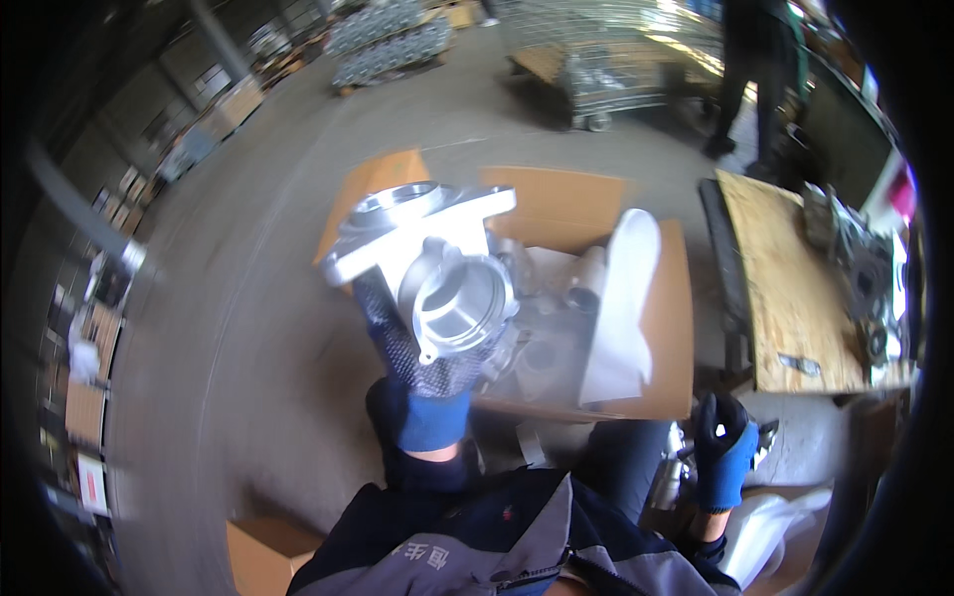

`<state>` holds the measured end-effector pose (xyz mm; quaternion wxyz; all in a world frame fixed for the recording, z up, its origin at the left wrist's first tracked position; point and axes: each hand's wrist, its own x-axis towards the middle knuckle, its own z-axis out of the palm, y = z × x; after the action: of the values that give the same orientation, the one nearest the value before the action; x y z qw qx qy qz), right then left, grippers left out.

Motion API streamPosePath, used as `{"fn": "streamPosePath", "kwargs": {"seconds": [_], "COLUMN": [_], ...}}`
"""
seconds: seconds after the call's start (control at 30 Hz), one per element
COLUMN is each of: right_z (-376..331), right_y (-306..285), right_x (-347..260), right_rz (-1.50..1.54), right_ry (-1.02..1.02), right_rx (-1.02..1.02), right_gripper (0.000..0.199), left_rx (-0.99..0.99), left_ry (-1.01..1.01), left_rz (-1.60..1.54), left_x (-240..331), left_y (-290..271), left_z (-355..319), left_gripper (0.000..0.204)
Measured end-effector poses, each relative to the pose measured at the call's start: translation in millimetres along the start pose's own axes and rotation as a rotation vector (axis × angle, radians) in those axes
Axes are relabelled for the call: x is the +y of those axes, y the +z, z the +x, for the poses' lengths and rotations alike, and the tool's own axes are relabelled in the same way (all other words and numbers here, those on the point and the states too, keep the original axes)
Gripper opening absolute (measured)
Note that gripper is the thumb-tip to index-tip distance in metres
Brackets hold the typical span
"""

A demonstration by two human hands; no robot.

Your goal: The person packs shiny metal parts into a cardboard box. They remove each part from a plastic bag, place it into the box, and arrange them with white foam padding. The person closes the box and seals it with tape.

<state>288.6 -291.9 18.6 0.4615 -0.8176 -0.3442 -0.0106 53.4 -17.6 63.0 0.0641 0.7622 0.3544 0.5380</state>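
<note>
The left hand (pixel 434 370) is clamped on the silvery metal casting (pixel 417 248), just off centre toward ten o'clock; whether the right hand (pixel 725 457), at four o'clock, grips anything I cannot tell. With smooth machined faces and only one glove visibly under it, the casting could twist loose and dent the parts (pixel 588 283) in the open carton (pixel 673 338) at three o'clock, since the white wrap (pixel 623 308) stands aside. Pale lettering (pixel 427 554) marks the jacket (pixel 517 524) at six o'clock; no brand is legible
</note>
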Motion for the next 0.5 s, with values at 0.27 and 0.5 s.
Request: {"fn": "streamPosePath", "kwargs": {"seconds": [0.27, 0.5], "right_z": [7.7, 24.6], "right_y": [-46.3, -137.7], "right_x": [8.9, 91.2], "right_rz": [-0.156, -0.296], "right_ry": [0.041, 0.173], "right_rx": [0.221, 0.435], "right_gripper": [0.015, 0.019], "left_rx": [-0.636, -1.21], "left_ry": [-0.266, -0.209], "left_rz": [-0.856, -1.039], "left_x": [88.3, 229.7], "left_y": [46.6, 204.1], "left_z": [65.5, 48.7], "left_gripper": [0.043, 0.058]}}
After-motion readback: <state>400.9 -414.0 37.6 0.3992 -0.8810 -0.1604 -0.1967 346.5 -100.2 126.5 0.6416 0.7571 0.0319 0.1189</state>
